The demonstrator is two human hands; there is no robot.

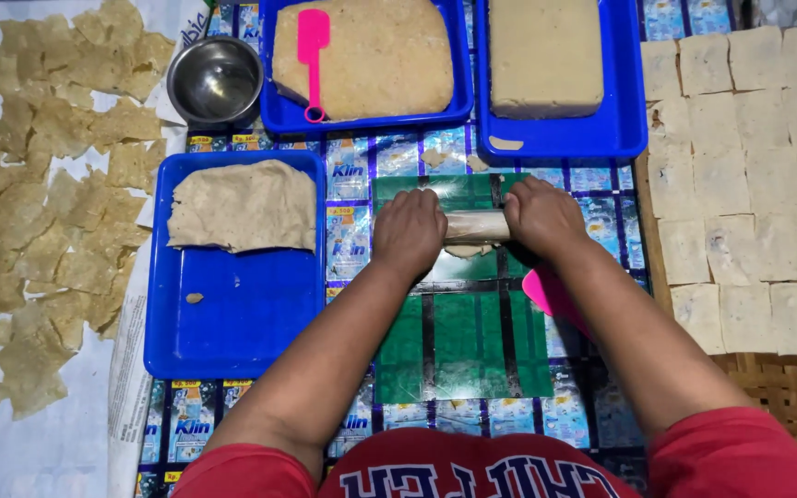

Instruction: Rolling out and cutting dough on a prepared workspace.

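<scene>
The floor is covered with a glossy sheet (352,198) of blue printed packaging. Newspaper (48,452) lies spread far to the left, pale and crumpled. On the right a woven bamboo mat (795,392) shows, tan and ribbed. Light is even and soft, with glare on the glossy sheet.

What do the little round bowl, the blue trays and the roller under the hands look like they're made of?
Bowl: shiny metal, likely steel; its inside mirrors light. Blue trays: glossy moulded plastic, by the even colour and rounded rims. Roller between left hand and right hand: pale, smooth cylinder; material unclear.
</scene>
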